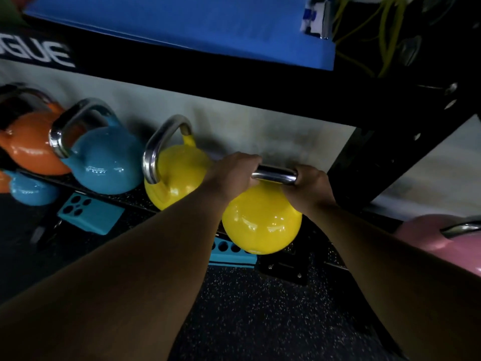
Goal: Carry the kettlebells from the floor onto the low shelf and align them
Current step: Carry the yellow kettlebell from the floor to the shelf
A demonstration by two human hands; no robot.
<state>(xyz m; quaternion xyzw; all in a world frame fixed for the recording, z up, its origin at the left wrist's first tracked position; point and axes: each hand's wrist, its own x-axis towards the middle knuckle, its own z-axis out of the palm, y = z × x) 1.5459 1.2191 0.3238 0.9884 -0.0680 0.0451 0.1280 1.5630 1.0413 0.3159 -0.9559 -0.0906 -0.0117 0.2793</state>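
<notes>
Both my hands grip the steel handle of a yellow kettlebell [261, 222] that hangs at the front edge of the low shelf [125, 196]. My left hand [231, 175] holds the handle's left end, my right hand [312, 185] its right end. On the shelf stand a second yellow kettlebell [177, 175], a blue one [104, 162] and an orange one [28, 147], side by side against the pale wall. A pink kettlebell [447, 238] sits at the right edge of view, outside the rack.
A black rack upright [395, 142] slants down right of my hands, with its bolted foot [283, 267] on the speckled floor. Teal blocks with holes [91, 213] lie along the shelf front. A blue mat [195, 24] and yellow bands [385, 29] rest on the upper shelf. A small blue kettlebell [31, 191] sits far left.
</notes>
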